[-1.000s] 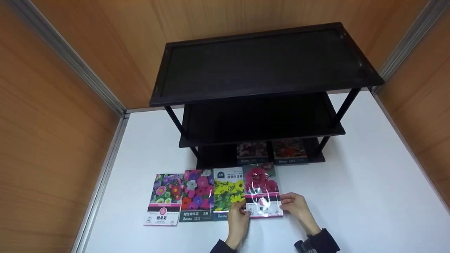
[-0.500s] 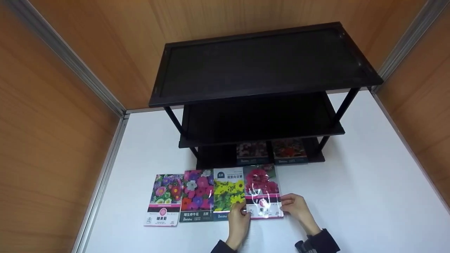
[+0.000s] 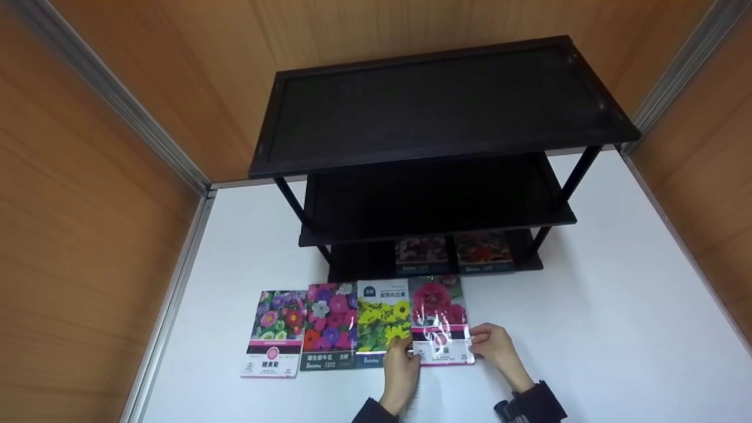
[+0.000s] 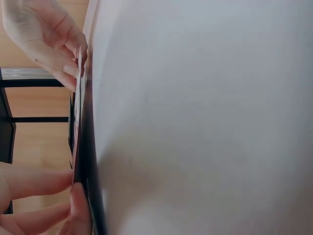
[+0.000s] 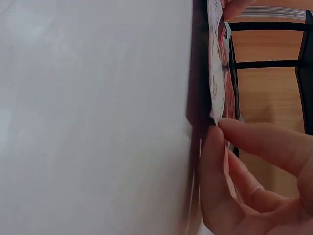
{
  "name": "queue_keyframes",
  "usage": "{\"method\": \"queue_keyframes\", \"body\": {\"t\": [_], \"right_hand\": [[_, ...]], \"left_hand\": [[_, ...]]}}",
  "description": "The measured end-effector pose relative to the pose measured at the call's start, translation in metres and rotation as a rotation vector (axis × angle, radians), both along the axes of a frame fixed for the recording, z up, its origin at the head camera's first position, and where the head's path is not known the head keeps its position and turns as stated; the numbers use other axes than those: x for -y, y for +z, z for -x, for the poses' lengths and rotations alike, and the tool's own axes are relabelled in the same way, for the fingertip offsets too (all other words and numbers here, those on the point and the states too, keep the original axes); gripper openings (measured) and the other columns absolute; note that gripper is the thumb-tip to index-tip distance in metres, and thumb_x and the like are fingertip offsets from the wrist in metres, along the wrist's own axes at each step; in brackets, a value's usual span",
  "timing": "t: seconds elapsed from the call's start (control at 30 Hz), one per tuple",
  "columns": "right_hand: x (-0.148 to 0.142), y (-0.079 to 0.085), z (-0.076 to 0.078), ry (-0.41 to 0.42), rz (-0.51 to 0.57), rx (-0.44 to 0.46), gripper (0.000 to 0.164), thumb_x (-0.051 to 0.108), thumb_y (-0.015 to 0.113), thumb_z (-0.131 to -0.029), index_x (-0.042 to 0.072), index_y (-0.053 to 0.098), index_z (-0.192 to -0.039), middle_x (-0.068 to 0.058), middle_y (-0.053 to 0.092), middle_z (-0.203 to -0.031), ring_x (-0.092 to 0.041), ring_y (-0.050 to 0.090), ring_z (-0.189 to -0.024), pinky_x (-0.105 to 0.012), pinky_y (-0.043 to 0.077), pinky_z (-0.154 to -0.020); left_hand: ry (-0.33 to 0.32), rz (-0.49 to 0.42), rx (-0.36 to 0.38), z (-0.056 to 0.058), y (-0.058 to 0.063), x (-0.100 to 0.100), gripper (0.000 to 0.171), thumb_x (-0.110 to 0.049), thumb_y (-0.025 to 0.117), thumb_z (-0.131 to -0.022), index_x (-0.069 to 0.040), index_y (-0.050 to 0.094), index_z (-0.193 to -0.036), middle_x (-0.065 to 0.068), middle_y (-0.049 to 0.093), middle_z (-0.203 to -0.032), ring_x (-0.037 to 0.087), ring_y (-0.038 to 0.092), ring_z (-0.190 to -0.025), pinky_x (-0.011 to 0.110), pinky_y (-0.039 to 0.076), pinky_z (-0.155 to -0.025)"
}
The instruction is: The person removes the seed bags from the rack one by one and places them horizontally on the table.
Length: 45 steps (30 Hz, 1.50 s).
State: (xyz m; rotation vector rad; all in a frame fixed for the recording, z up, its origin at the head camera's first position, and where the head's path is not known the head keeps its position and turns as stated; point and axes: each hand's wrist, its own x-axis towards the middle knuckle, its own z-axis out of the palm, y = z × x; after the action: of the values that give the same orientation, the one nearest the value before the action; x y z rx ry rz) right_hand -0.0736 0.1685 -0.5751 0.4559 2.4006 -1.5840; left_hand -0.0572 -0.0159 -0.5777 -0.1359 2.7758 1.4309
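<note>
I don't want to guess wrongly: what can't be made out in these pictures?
Head: upper parts of bottom-shelf packets, hidden by middle shelf.
Head: smallest print on magenta-flower packet, too small.
Head: lower right corner of yellow-flower packet, hidden by left grip.
Right wrist: most of left grip, cut off by top edge.

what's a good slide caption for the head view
Left hand and right hand pinch the rightmost flower packet in a row of four before a black shelf.
</note>
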Motion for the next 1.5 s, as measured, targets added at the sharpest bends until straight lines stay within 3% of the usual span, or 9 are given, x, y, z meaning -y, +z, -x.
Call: {"method": "queue_keyframes", "body": {"t": [0.37,0.6,0.83,1.17,1.33,1.5], "right_hand": [[0.001,0.000,0.000,0.045,-0.075,-0.038,0.025,-0.014,0.060,-0.061,-0.011,0.058,-0.086,-0.007,0.054,-0.061,-0.013,0.048,-0.054,-0.024,0.043,-0.049],[0.000,0.003,-0.001,0.072,-0.121,-0.031,0.027,-0.013,0.061,-0.061,-0.012,0.058,-0.088,-0.006,0.054,-0.063,-0.013,0.050,-0.056,-0.026,0.045,-0.052],[0.001,0.006,-0.001,0.092,-0.168,-0.036,0.026,-0.011,0.062,-0.063,-0.011,0.058,-0.089,-0.005,0.053,-0.062,-0.013,0.049,-0.055,-0.025,0.044,-0.051],[0.002,0.007,-0.002,0.116,-0.216,-0.055,0.030,-0.010,0.061,-0.063,-0.012,0.058,-0.093,-0.004,0.052,-0.060,-0.013,0.048,-0.051,-0.026,0.040,-0.049],[0.002,0.008,-0.001,0.102,-0.203,-0.040,0.030,-0.009,0.060,-0.065,-0.012,0.057,-0.095,-0.003,0.053,-0.059,-0.013,0.049,-0.050,-0.025,0.041,-0.048],[0.001,0.012,0.004,0.071,-0.154,-0.027,0.029,-0.008,0.061,-0.066,-0.010,0.058,-0.095,-0.004,0.055,-0.063,-0.013,0.051,-0.051,-0.024,0.044,-0.048]], "left_hand": [[-0.023,0.054,0.013,0.001,0.000,-0.003,0.032,0.016,0.057,-0.061,0.009,0.064,-0.091,0.006,0.054,-0.077,0.021,0.056,-0.072,0.030,0.046,-0.060],[-0.023,0.041,0.006,0.000,-0.002,-0.005,0.033,0.017,0.056,-0.062,0.012,0.062,-0.094,0.012,0.056,-0.083,0.026,0.058,-0.077,0.033,0.048,-0.063],[-0.018,0.037,0.068,0.001,-0.003,-0.006,0.036,0.017,0.056,-0.064,0.014,0.058,-0.100,0.017,0.054,-0.090,0.029,0.059,-0.082,0.035,0.049,-0.068],[-0.018,0.102,0.003,-0.002,0.000,-0.008,0.039,0.015,0.060,-0.064,0.012,0.057,-0.103,0.013,0.052,-0.086,0.026,0.057,-0.076,0.035,0.047,-0.065],[-0.027,0.073,0.033,-0.001,0.005,-0.010,0.041,0.014,0.060,-0.067,0.009,0.056,-0.107,0.010,0.051,-0.087,0.024,0.056,-0.079,0.034,0.048,-0.069],[-0.029,0.037,0.021,0.002,0.011,-0.010,0.037,0.013,0.059,-0.066,0.010,0.058,-0.103,0.007,0.049,-0.079,0.016,0.050,-0.069,0.027,0.043,-0.059]]}}
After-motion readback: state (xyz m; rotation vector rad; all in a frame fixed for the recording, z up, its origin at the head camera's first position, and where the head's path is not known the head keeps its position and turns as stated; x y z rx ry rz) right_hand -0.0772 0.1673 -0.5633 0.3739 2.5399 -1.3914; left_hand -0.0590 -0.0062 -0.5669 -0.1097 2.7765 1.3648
